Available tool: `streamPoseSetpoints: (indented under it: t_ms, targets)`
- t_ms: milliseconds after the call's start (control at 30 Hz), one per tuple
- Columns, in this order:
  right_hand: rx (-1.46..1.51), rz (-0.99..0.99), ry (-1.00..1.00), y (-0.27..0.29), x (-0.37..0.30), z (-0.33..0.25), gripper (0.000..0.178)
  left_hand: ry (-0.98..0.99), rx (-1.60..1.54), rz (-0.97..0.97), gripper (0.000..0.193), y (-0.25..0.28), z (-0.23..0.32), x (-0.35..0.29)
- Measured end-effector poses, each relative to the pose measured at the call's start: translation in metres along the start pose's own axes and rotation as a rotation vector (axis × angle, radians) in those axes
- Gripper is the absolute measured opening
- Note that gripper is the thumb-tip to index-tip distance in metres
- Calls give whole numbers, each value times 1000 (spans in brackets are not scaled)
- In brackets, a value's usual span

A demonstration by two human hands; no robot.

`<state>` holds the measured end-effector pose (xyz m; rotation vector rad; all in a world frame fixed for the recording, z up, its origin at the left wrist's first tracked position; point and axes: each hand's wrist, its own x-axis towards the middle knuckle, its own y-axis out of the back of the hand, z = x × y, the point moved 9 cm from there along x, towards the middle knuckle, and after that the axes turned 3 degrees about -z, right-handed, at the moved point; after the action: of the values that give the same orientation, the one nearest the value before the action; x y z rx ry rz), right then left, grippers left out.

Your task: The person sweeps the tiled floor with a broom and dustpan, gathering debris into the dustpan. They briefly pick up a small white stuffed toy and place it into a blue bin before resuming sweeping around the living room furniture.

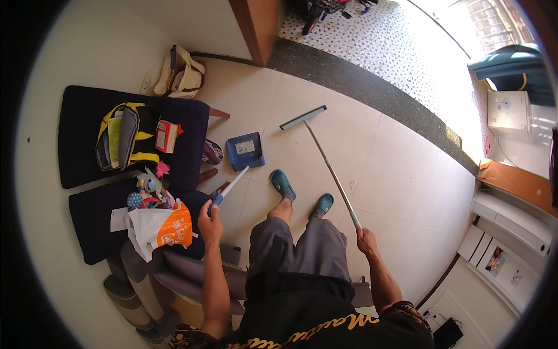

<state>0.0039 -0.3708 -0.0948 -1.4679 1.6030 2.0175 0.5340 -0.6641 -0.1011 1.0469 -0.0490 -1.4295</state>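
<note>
My left hand (210, 219) is closed round the blue grip of a long-handled dustpan (233, 152). Its blue pan is at floor level by the chair legs, with a white label inside. In my right hand (367, 240) is the upper end of a floor squeegee (329, 164), its thin metal pole slanting away to the far left. The squeegee's wide flat head (303, 117) is on the pale tiles, right of the dustpan and apart from it. My feet, in teal clogs (282, 185), stand between the two tools.
Two dark padded chairs (78, 139) on the left hold a yellow-and-grey backpack (122, 136), toys and a white-orange plastic bag (154, 228). A canvas bag (189, 72) sits behind. A dark stone threshold (372, 96) crosses the floor. Along the right is a white cabinet (514, 221).
</note>
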Motion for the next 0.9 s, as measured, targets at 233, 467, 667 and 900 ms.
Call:
streamPoseSetpoints:
  t_ms: [233, 467, 667, 900]
  targets:
    - [18, -6, -3, -48, 76, -38, 57, 19, -36, -61, 44, -17, 31, -29]
    - [-43, -89, -236, -70, -12, 224, 63, -143, 10, -36, 42, -57, 50, -108]
    - [-16, -93, -432, -54, -116, 415, 70, -188, 11, -42, 41, -100, 79, -162]
    - [92, 1, -243, -31, -139, 392, 65, -222, -123, -80, 38, -124, 100, -208]
